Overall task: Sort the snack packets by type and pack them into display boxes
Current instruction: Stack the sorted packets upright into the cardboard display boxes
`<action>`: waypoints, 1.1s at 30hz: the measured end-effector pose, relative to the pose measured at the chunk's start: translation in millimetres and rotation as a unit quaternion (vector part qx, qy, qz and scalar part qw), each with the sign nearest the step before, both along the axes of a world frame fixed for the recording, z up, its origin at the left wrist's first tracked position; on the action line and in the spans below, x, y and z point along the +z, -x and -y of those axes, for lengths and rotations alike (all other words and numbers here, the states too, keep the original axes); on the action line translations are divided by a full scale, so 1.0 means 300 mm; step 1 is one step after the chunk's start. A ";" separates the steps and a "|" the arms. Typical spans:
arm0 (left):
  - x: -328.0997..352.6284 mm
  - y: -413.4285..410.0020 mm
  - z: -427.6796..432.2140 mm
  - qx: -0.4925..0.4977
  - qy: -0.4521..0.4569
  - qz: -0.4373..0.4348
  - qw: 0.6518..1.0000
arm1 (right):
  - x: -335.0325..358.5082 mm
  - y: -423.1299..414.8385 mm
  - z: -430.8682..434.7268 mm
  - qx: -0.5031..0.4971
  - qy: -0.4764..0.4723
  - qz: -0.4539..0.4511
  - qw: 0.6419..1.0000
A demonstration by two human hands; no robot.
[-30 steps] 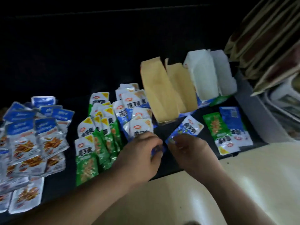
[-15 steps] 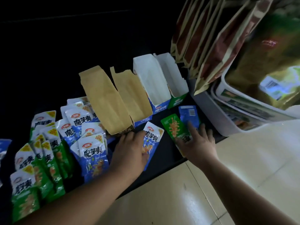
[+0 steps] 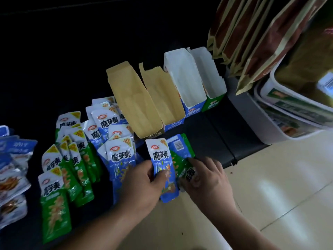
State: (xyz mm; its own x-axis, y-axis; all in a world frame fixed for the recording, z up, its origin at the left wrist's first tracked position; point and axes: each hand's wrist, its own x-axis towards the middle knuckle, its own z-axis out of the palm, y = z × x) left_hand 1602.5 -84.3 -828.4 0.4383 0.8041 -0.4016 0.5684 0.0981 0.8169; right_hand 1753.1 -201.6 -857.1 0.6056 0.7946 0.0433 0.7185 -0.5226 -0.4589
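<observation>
My left hand (image 3: 144,184) pinches a blue snack packet (image 3: 161,159) by its lower half, thumb on its front. My right hand (image 3: 205,179) holds a green packet (image 3: 182,159) with another blue packet (image 3: 176,144) lying face down behind it; all three overlap near the black shelf's front edge. Just beyond them stand several open display boxes: two brown-lined ones (image 3: 133,98) (image 3: 162,94) and two white-lined ones (image 3: 183,78) (image 3: 209,69), all without packets inside. Piles of blue packets (image 3: 108,123) and green packets (image 3: 59,177) lie to the left.
Darker blue packets with a different print (image 3: 12,168) fill the far left. White tubs (image 3: 288,109) stacked with large brown and gold bags (image 3: 261,38) stand at the right. A pale tiled floor (image 3: 270,186) lies below the black shelf (image 3: 221,134).
My right hand has drawn the green and blue packets leftward from where they lay, next to the blue packet that my left hand now lifts. The camera view moved closer.
</observation>
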 end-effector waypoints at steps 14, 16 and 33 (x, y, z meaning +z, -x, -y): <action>-0.006 0.010 0.031 0.060 0.117 0.047 0.990 | 0.086 -0.116 -0.007 -0.296 -0.179 -0.383 0.857; 0.002 0.006 0.026 0.039 0.107 0.046 0.992 | 0.058 -0.129 -0.011 -0.326 -0.162 -0.379 0.851; 0.052 0.075 0.002 0.032 0.083 0.084 0.992 | 0.080 -0.067 -0.141 -0.104 0.078 -0.077 0.989</action>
State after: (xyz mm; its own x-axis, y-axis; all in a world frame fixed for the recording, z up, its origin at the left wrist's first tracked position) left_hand 1580.0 -84.8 -812.7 0.4610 0.7610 -0.4564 0.4140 0.2705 0.8692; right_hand 1773.2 -159.4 -833.0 0.7471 0.6413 -0.1748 0.5157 -0.7252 -0.4563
